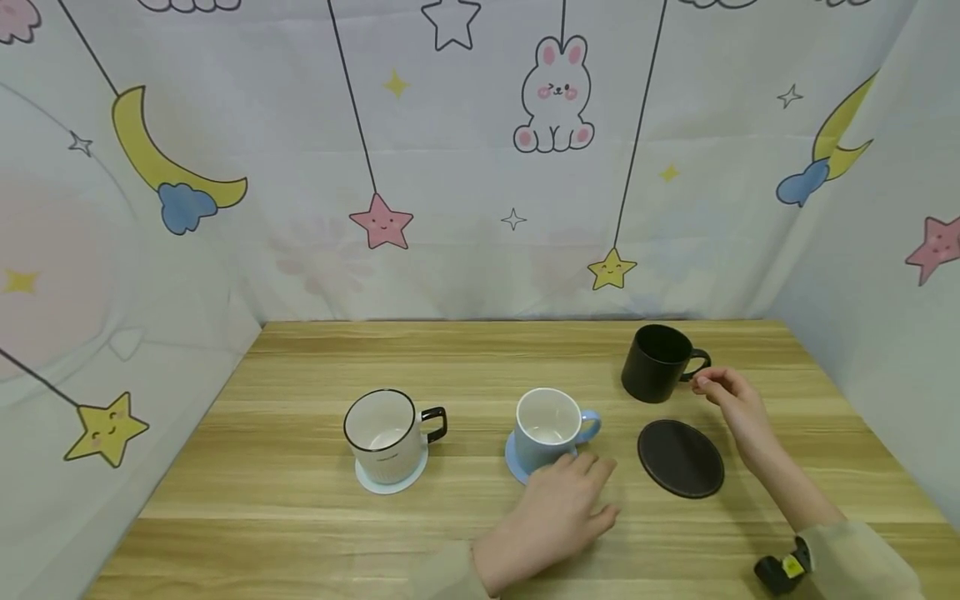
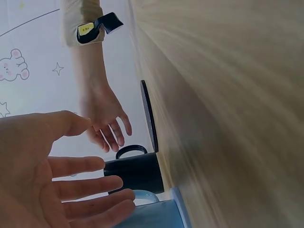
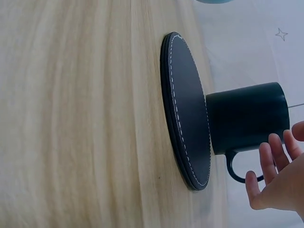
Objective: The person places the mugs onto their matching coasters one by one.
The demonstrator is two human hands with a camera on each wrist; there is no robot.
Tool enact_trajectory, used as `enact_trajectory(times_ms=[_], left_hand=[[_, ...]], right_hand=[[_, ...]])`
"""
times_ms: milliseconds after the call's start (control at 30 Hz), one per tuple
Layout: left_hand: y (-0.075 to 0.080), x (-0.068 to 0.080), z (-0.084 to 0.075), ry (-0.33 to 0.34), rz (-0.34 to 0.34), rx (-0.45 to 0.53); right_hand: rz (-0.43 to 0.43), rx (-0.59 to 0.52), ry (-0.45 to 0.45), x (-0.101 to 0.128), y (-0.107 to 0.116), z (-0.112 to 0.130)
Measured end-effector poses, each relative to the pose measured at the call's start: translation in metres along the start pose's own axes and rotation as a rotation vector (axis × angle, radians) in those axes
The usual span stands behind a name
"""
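Note:
A black mug stands upright at the back right, its handle turned right. My right hand is beside that handle, its fingers loosely bent and holding nothing; whether a fingertip touches the handle I cannot tell. Nearer the front lies a round black stitched coaster, bare on top. With fingers spread and nothing in them, my left hand is just in front of the light-blue mug, hiding part of its base. This mug sits on a blue coaster.
To the left, a white mug with a black rim and handle stands on a pale coaster. The wooden table meets a printed cloth at the back and sides.

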State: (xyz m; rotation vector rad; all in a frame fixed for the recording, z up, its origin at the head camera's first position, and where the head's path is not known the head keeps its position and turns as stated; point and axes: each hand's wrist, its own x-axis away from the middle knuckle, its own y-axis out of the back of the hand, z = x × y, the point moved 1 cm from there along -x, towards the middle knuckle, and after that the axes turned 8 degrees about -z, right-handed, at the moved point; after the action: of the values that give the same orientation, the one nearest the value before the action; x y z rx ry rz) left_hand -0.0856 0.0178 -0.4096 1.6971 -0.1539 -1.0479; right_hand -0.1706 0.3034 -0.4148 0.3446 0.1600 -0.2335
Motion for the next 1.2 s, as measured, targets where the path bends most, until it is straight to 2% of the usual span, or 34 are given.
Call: enact_trajectory(times_ms=[100, 267, 467, 633, 933, 1100, 1200], left_hand=[[-0.003, -0.003, 0.000, 0.007, 0.012, 0.012], [-0.008, -0.009, -0.002, 0.013, 0.089, 0.068], [-0.014, -0.017, -0.005, 0.010, 0.140, 0.055], [-0.018, -0.022, -0.006, 0.026, 0.151, 0.049], [-0.027, -0.026, -0.009, 0.066, 0.170, 0.070], [-0.030, -0.033, -0.011, 0.081, 0.187, 0.081], [-0.033, -0.037, -0.012, 0.082, 0.168, 0.087]], right_hand=[[-0.010, 0.017, 0.001, -0.002, 0.001, -0.001], [-0.050, 0.048, -0.012, -0.004, 0.003, -0.001], [-0.057, 0.048, -0.011, -0.008, 0.006, -0.002], [-0.064, 0.063, 0.022, -0.016, 0.009, -0.003], [-0.138, 0.152, 0.035, -0.027, 0.013, -0.004], [-0.123, 0.195, 0.033, -0.030, 0.015, -0.005], [-0.107, 0.211, 0.033, -0.033, 0.016, -0.006]])
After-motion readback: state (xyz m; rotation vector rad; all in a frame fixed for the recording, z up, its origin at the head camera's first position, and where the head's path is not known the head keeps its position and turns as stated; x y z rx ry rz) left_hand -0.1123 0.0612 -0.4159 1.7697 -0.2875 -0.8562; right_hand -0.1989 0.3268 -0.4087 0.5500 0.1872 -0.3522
